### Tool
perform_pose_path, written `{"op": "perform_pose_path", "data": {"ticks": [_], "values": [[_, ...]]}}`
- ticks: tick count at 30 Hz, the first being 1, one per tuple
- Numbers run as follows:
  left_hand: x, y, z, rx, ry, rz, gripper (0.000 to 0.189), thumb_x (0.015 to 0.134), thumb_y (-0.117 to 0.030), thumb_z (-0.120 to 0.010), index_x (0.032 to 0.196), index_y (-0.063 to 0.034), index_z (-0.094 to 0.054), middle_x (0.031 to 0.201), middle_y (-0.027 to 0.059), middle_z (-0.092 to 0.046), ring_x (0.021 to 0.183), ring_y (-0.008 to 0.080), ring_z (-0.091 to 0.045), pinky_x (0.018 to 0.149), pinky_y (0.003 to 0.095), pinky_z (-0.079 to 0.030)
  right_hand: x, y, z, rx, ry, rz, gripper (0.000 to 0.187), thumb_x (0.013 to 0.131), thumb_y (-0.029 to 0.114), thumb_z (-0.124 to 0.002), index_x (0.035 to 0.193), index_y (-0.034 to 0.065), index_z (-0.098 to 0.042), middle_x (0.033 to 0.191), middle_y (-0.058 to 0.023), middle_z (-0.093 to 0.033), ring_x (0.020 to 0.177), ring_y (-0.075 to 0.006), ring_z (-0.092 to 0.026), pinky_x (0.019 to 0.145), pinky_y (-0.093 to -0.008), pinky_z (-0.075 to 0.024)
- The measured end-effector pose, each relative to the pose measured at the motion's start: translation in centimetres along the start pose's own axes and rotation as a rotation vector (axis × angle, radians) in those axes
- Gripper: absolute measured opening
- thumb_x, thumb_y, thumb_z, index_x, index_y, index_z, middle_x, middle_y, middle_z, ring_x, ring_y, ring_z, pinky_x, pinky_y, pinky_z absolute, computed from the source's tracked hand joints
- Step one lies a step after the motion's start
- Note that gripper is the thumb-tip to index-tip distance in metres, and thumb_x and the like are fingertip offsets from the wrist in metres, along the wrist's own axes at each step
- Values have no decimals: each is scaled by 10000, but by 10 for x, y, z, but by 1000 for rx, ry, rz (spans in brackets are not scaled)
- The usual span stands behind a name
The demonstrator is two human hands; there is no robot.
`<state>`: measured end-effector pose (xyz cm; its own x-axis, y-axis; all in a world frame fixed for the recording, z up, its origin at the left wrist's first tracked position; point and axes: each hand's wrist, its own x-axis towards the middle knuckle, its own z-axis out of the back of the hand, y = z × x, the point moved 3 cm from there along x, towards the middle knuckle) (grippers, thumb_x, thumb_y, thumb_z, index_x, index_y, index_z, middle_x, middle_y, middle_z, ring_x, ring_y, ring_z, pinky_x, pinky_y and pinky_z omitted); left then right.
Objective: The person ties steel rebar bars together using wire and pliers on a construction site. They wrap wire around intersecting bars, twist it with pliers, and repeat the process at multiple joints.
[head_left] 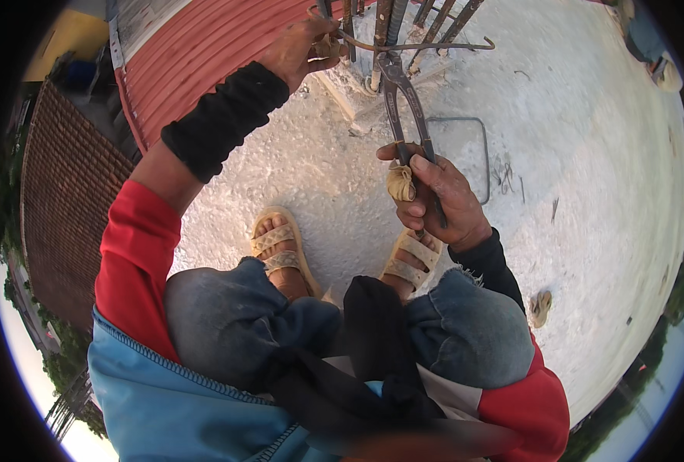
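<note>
My right hand (pixel 443 199) holds a pair of end-cutting pincers (pixel 401 95) by its handles, a tan wrap around one finger. The pincers' jaws meet a bent steel stirrup (pixel 452 45) beside an upright rebar (pixel 383 23). At the stirrup's left part, my left hand (pixel 307 49) has its fingers closed around the bar, also with a tan wrap on a finger. Several ribbed rebars rise from the concrete around it. Whether tie wire sits in the jaws cannot be told.
Another bent stirrup (pixel 484 156) lies on the concrete floor, with wire scraps (pixel 506 176) to its right. Red corrugated roofing (pixel 186 58) borders the left side. A tan object (pixel 541 308) lies at the right. Part of another person (pixel 645 40) shows at the top right.
</note>
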<state>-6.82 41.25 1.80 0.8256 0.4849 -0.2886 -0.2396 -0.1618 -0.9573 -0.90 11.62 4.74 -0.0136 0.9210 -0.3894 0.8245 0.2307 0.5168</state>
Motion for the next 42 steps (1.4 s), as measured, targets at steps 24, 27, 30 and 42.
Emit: {"op": "perform_pose_path", "data": {"ticks": [24,27,30,42], "values": [[-4,0,-4,-146,-57,7,257,1017,-249,-547,1066,-4,-606,963,81,-606,981,213,-695,831,342,-569,5,99,62,-1096,-80,-78,466,939,392,-722,1202,25,-606,723,-43,-630,581,-112,-616,511,-253,-502],[-4,-2,-2,43,-18,-61,266,1026,-248,-536,1106,-2,-601,996,79,-592,1016,219,-688,853,338,-564,-1,65,55,-1407,-309,188,549,852,292,-793,1267,16,-561,854,-89,-655,647,-148,-648,571,-307,-524],[-2,2,0,-169,12,64,304,1054,-180,-484,1253,27,-585,1134,78,-553,1137,239,-651,966,344,-553,-6,34,37,-1833,-618,719,563,871,237,-751,1338,13,-531,1002,-128,-631,759,-215,-685,587,-337,-529],[-3,4,-2,-258,-65,35,277,998,-293,-592,1060,-27,-635,917,65,-609,972,211,-709,821,324,-565,1,-9,22,285,157,48,685,1043,517,-497,1409,-61,-494,772,-88,-659,508,-137,-598,462,-259,-494]]}}
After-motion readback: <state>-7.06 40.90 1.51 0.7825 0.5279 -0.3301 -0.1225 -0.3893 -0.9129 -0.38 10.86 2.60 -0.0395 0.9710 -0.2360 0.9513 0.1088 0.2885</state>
